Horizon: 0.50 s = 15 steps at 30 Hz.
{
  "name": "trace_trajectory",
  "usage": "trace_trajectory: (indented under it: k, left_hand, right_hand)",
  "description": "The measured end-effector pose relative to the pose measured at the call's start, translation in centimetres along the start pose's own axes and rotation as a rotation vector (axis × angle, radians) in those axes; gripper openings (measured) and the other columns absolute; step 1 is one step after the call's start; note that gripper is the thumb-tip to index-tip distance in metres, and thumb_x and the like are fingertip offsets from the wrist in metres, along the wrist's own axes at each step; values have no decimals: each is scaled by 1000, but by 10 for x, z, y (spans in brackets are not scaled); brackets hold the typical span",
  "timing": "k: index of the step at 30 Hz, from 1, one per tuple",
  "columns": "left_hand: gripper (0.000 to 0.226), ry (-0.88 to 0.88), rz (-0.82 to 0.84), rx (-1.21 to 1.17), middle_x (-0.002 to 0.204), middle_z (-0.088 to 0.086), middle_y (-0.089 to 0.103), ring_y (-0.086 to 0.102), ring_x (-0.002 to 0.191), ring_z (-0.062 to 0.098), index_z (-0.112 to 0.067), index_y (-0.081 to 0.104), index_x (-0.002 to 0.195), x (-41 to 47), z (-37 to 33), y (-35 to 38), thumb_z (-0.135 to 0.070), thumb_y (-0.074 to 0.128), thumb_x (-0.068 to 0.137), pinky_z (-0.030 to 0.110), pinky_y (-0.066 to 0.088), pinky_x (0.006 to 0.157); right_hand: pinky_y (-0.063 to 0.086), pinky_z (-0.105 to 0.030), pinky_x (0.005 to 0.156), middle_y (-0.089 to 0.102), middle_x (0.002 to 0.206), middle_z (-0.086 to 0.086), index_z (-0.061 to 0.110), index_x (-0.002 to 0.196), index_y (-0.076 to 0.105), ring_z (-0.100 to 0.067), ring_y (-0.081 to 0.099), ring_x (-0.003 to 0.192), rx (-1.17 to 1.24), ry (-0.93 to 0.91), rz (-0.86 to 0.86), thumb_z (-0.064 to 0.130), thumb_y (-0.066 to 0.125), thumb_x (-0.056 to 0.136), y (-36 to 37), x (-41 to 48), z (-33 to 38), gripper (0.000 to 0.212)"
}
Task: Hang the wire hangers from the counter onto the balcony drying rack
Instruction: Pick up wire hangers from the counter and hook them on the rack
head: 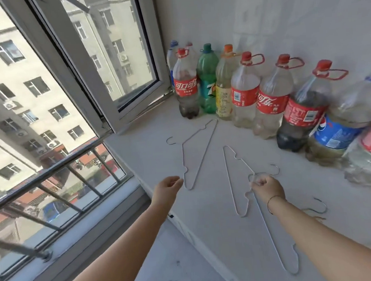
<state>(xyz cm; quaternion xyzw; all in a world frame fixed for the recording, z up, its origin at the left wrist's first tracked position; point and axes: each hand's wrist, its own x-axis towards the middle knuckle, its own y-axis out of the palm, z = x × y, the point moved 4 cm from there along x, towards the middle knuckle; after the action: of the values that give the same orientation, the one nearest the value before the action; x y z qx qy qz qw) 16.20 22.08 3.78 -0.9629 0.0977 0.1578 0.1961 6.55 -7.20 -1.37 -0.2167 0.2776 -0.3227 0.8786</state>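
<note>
Wire hangers, three of them, lie flat on the pale counter (152, 151); all are thin bare metal.

The left hanger (183, 160) lies nearest the counter's window-side edge, one tip pointing toward the back and the other toward the front edge, its hook turned toward the window. The middle hanger (230, 179) lies beside it toward the counter's centre, its hook pointing at the bottles. The near hanger (271, 233) runs along the front part of the counter, partly under the right forearm; its hook shows beyond the arm.

The right hand (267, 187) rests on the counter with its fingers curled tight, pinching the middle hanger where hook meets shoulders; a thin band (272, 198) circles that wrist. The left hand (168, 187) reaches over the front edge with fingers loosely curled and holding nothing; its fingertips are just beside the front tip of the left hanger, and I cannot tell whether they touch it.

Along the back edge, against the wall, stands a row of large plastic bottles (245, 89), most red-labelled and red-capped, one green, one blue-labelled; several hold murky liquid. At the counter's left, a grey window frame (102, 80) stands open above a metal railing (58, 167), with apartment blocks beyond.
</note>
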Motion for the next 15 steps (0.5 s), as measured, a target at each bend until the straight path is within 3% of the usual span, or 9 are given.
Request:
trace_trajectory:
  k: [9, 12, 15]
  left_hand:
    - [23, -66, 11, 171, 95, 4, 64, 57, 86, 20, -12, 65, 104, 104, -6, 16, -28, 62, 87, 26, 42, 76]
    - [14, -82, 27, 265, 77, 7, 58, 52, 73, 24, -14, 63, 79, 136, -9, 25, -24, 60, 88, 27, 38, 67]
    - [30, -125, 27, 356, 68, 10, 52, 48, 66, 25, -15, 52, 58, 164, -5, 34, -23, 58, 87, 27, 34, 63]
  right_hand:
    - [46, -35, 77, 67, 91, -11, 20, 68, 52, -33, 62, 90, -26, 211, -133, 32, 69, 74, 14, 26, -10, 22]
    - [46, -35, 76, 67, 89, -11, 18, 76, 59, -34, 63, 90, -55, 254, -150, 35, 67, 75, 20, 32, -11, 19]
    - [47, -34, 76, 69, 93, -11, 16, 85, 65, -33, 63, 90, -100, 282, -176, 37, 65, 76, 25, 38, -13, 23]
